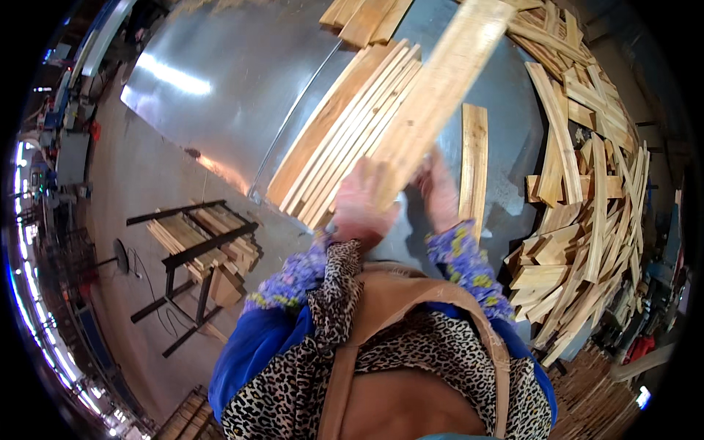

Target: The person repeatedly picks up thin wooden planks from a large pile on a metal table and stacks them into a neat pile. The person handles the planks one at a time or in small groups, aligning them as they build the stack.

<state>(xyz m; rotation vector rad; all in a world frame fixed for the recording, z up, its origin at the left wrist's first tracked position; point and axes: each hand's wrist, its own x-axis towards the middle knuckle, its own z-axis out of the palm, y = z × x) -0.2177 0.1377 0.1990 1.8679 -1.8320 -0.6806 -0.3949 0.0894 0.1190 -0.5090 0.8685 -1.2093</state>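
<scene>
A long pale wooden board [440, 95] slants up and away from me above the metal table [220, 95]. My left hand [364, 204] is closed on its near end, the fingers over the board's left edge. Close by the board's right edge is my right hand [438, 192]; its fingers are blurred, and I cannot tell whether they touch the wood. Under and left of the board lies a row of narrow wooden strips [352, 139], side by side, with a wider board along its left. A single short board [474, 165] rests on the table to the right.
More boards [367, 20] lie at the table's far edge. To the right rises a large jumbled heap of wooden pieces [579, 176]. At the left, a dark metal stand [198, 253] on the floor carries stacked boards. A round-based pole [121, 257] stands beyond it.
</scene>
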